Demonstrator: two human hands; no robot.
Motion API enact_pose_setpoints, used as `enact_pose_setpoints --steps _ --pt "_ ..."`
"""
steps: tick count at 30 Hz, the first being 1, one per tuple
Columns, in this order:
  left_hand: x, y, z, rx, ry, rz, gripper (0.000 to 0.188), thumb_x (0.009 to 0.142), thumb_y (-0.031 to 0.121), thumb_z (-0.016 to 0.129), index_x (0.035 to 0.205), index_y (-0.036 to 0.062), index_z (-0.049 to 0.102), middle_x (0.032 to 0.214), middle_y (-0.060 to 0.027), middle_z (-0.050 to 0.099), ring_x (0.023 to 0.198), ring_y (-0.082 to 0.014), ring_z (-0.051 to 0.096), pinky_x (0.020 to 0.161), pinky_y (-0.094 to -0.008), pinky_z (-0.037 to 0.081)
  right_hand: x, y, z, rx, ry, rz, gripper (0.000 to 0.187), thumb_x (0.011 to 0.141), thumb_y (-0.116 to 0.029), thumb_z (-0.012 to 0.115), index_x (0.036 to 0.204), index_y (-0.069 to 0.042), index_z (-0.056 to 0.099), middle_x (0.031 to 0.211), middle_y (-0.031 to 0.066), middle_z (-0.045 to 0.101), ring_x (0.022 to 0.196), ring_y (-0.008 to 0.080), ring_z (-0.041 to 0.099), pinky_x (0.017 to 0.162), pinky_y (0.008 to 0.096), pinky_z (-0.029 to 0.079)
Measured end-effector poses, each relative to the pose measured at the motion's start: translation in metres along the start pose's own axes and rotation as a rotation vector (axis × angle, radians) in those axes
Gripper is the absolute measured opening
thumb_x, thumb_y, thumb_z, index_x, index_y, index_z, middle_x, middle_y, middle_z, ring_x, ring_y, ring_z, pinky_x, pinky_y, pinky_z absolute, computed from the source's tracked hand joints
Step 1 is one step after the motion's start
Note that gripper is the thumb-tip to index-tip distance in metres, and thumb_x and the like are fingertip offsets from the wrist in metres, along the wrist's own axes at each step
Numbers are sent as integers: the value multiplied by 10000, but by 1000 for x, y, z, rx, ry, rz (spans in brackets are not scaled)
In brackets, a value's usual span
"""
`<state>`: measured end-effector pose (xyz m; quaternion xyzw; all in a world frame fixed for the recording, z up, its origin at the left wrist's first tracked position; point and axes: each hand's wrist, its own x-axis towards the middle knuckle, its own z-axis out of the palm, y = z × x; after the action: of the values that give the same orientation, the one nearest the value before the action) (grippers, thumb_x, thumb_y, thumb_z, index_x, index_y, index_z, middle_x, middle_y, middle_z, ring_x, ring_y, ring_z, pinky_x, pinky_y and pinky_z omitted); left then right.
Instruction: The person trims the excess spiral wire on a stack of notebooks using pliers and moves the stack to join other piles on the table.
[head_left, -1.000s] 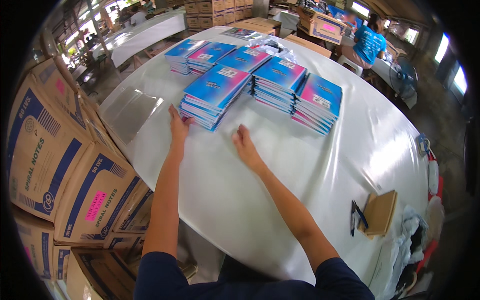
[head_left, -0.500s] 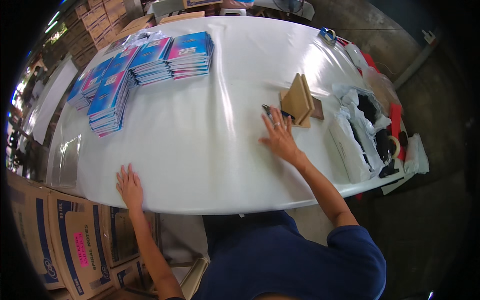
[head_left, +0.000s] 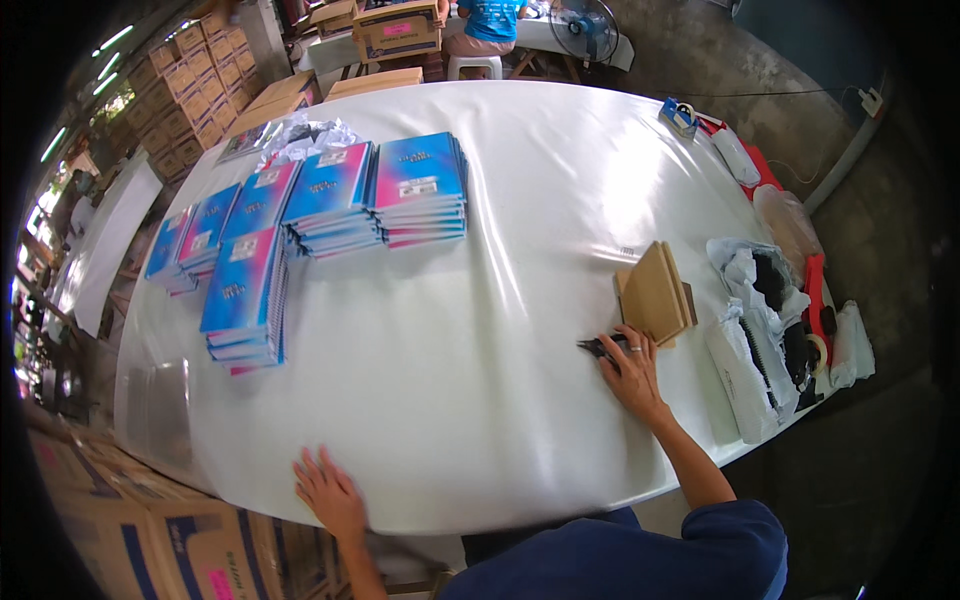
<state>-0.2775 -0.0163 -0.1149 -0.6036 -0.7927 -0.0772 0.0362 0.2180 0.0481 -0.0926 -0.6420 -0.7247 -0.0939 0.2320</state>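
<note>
My right hand (head_left: 632, 378) rests on the right part of the table, its fingers closed round a small pair of black pliers (head_left: 598, 346). The jaws point left; the handles are mostly hidden under my fingers. Just beyond that hand stands a brown wooden board stand (head_left: 655, 295) with an upright, slanted panel. My left hand (head_left: 328, 490) is at the table's near edge, fingers spread and holding nothing. Several stacks of blue and pink spiral notebooks (head_left: 240, 285) stand farther off at the left, away from both hands.
On the white-covered table (head_left: 540, 440), torn white packages of black spiral coils (head_left: 750, 340) lie at the right edge. A tape dispenser (head_left: 680, 117) stands at the far right corner. Cardboard boxes (head_left: 190, 540) are stacked at the lower left. A person in blue (head_left: 490, 25) sits beyond the table.
The view has tilted up, so the table sits lower in the picture. My right hand has closed from spread fingers onto the pliers. My left hand stays open near the edge.
</note>
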Motion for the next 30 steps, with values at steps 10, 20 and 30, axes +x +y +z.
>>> enact_pose_setpoints --steps 10,20,30 --pt "6 -5 2 90 -69 62 483 991 233 321 1462 128 339 1552 -126 223 1409 -409 200 1094 -558 217 9 4 1 37 -27 83 488 791 -212 710 1257 -190 563 1227 102 504 1166 295 471 1016 463 344" --pt "9 -21 15 134 -29 153 485 998 236 313 1469 125 335 1544 -127 243 1391 -391 252 1069 -522 256 9 1 0 -32 -51 152 462 825 -280 679 1268 -232 557 1215 87 512 1134 293 486 1041 446 344" --pt "4 -15 6 153 -28 185 487 998 237 329 1469 116 333 1553 -133 221 1396 -400 238 1087 -515 238 8 3 -3 0 -39 145 473 825 -278 683 1279 -249 554 1221 78 512 1155 290 474 1048 437 341"
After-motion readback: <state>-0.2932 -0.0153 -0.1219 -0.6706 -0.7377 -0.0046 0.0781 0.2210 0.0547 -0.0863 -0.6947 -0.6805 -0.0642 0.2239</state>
